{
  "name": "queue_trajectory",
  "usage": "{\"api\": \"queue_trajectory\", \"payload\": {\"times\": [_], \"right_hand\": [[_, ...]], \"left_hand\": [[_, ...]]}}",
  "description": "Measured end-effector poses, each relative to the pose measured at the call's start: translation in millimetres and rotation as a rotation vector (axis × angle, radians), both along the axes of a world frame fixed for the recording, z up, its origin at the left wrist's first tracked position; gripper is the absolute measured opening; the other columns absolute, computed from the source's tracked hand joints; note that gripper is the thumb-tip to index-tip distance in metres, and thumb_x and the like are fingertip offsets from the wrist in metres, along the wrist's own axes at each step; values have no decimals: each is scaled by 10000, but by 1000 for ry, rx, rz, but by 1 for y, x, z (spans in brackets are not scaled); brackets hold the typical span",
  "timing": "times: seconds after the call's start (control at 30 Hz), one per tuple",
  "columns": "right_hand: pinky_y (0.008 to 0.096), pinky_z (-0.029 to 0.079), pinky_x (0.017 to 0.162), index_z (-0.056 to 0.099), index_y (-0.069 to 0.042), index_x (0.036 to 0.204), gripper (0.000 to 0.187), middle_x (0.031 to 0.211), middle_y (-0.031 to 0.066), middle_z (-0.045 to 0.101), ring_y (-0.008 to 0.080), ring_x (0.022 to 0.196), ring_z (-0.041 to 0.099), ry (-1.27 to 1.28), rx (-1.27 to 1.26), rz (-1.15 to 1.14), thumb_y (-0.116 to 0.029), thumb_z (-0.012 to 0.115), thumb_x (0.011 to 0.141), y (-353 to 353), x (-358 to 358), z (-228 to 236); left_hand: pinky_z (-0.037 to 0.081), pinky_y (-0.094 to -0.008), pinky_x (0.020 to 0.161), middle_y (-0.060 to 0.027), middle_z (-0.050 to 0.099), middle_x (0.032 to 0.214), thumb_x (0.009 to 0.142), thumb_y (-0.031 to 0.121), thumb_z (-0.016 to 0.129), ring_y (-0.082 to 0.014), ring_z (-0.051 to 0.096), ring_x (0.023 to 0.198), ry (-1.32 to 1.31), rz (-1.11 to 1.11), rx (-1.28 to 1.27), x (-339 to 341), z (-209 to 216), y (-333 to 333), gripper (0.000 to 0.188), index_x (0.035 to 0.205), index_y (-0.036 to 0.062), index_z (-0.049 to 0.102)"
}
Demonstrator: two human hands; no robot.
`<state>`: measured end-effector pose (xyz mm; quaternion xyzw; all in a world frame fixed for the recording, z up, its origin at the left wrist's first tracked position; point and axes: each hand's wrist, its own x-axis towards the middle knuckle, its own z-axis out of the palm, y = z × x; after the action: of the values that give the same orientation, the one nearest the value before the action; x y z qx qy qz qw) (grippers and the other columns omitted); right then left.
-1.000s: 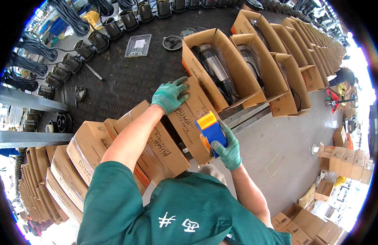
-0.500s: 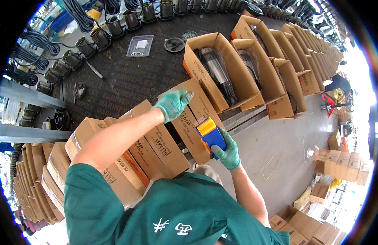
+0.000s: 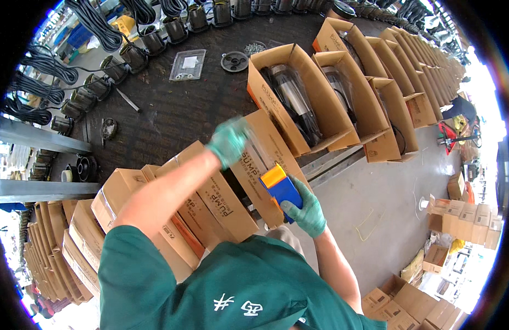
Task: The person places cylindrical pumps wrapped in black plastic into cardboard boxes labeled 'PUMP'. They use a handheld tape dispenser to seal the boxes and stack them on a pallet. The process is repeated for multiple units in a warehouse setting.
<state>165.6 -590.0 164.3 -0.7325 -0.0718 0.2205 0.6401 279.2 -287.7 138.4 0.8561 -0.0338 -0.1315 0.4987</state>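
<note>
A blue-and-yellow tape dispenser [image 3: 286,193] is gripped in my right hand [image 3: 308,212], in a green glove. It sits against the near part of a closed cardboard carton [image 3: 280,144]. Over the far part of that carton is my left hand [image 3: 230,143], also gloved in green; motion smears its fingers. A pale, see-through strip, apparently tape, runs over the carton between the left hand and the dispenser. Just left stands another closed carton [image 3: 228,201], with a dark gap between the two.
Open cartons [image 3: 332,104] holding metal pumps stand to the right. Closed cartons [image 3: 119,190] line the left. On the dark table [image 3: 172,110] lie a clear plastic tray [image 3: 187,65], a round black part [image 3: 234,61] and a marker pen [image 3: 128,100]. Pumps with coiled cables stand behind.
The view has shifted slightly. My left hand now blurs with motion above the carton, where its fist showed clearly before. My right hand still holds the tape dispenser at the carton.
</note>
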Motion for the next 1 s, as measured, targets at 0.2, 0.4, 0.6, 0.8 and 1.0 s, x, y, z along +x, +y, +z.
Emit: {"api": "queue_trajectory", "payload": {"times": [0.2,0.4,0.6,0.8,1.0], "right_hand": [[322,588,899,476,-9,1556,815,1291,99,695,144,1066,698,122,-64,-44,-391,833,931,14,4,10],[302,607,789,482,-28,1555,739,1220,88,715,133,1025,706,205,-76,-58,-316,805,956,20,11,18],[321,611,820,506,-43,1544,713,1233,105,715,152,1039,703,290,-139,-77,-280,804,940,11,7,41],[330,623,782,541,-53,1520,725,1195,96,740,163,940,723,452,-442,-91,-259,813,881,-100,-85,86],[333,627,657,540,-122,1536,699,1097,128,758,162,770,731,462,-609,-49,-273,786,899,-111,-102,76]], "left_hand": [[438,-373,1153,-216,632,1465,1089,328,583,-323,589,1370,6,194,98,88,-76,93,547,1488,-44,535],[440,-397,1164,-171,572,1547,1069,346,615,-301,549,1415,338,58,92,106,-118,87,606,1562,19,484],[498,-455,1107,-187,551,1560,1017,319,672,-368,570,1388,324,-123,649,110,-104,75,571,1497,34,550],[457,-510,1146,-165,567,1537,980,243,660,-415,561,1377,-187,-449,770,55,27,-22,446,1412,133,640],[65,-639,1305,-59,298,1741,944,623,620,-359,231,1612,-704,-1104,368,-58,-31,-112,603,1479,345,607]]}}
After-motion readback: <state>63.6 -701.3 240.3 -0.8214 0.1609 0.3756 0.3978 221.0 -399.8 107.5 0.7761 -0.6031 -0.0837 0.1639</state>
